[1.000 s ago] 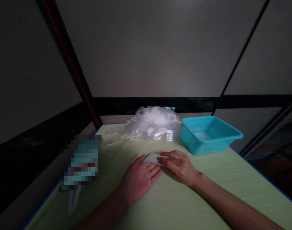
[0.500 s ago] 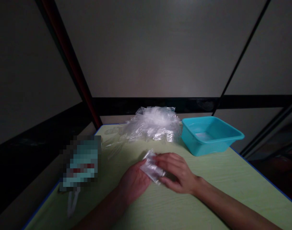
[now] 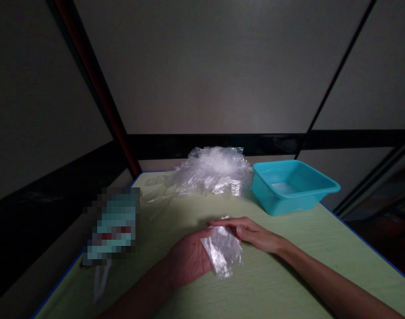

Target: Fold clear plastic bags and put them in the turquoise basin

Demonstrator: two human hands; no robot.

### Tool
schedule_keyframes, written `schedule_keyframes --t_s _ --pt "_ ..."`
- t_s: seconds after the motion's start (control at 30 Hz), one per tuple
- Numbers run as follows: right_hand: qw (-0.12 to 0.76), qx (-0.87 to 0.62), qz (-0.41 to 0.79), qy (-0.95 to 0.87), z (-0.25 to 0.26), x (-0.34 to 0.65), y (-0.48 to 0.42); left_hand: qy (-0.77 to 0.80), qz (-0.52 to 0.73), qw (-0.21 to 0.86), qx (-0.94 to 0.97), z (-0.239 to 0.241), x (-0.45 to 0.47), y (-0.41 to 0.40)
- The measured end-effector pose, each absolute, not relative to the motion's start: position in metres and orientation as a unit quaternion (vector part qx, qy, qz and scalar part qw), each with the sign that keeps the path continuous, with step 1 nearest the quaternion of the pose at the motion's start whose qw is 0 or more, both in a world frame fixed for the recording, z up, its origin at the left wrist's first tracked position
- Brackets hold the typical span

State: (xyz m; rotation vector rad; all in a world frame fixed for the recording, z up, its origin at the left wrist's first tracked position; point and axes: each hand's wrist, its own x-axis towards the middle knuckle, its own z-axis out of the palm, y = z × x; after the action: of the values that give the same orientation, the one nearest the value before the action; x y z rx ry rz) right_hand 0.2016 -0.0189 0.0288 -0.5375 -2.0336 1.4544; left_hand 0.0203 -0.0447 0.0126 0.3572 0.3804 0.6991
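A small clear plastic bag (image 3: pixel 222 252) hangs crumpled between my two hands, just above the pale green table (image 3: pixel 289 283). My left hand (image 3: pixel 187 259) grips the bag's left side, fingers tucked behind the film. My right hand (image 3: pixel 249 232) pinches the bag's top edge with fingers pressed together. Both hands are near the middle of the table.
A heap of clear plastic bags (image 3: pixel 212 173) lies at the table's far edge. A teal plastic basin (image 3: pixel 293 186) stands at the back right. A blurred teal packet (image 3: pixel 114 226) sits at the left edge, with loose film (image 3: pixel 100 279) below it. Dark panels surround the table.
The flat folded piece that lay under both hands on the table has been lifted and pulled open into a loose bag. My right hand has risen and moved slightly right.
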Motion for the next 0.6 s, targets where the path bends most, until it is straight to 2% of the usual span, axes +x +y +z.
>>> schedule_keyframes --t_s 0.3,0.6 --pt "0.321 -0.227 0.626 -0.673 0.0211 0.1957 -0.0171 0.171 0.302 0.915 0.206 0.0126 0.0223 -0.0483" --pt "0.366 -0.255 0.625 -0.64 0.021 0.1923 -0.0154 0.182 0.261 0.925 0.207 0.0088 0.0198 -0.0496"
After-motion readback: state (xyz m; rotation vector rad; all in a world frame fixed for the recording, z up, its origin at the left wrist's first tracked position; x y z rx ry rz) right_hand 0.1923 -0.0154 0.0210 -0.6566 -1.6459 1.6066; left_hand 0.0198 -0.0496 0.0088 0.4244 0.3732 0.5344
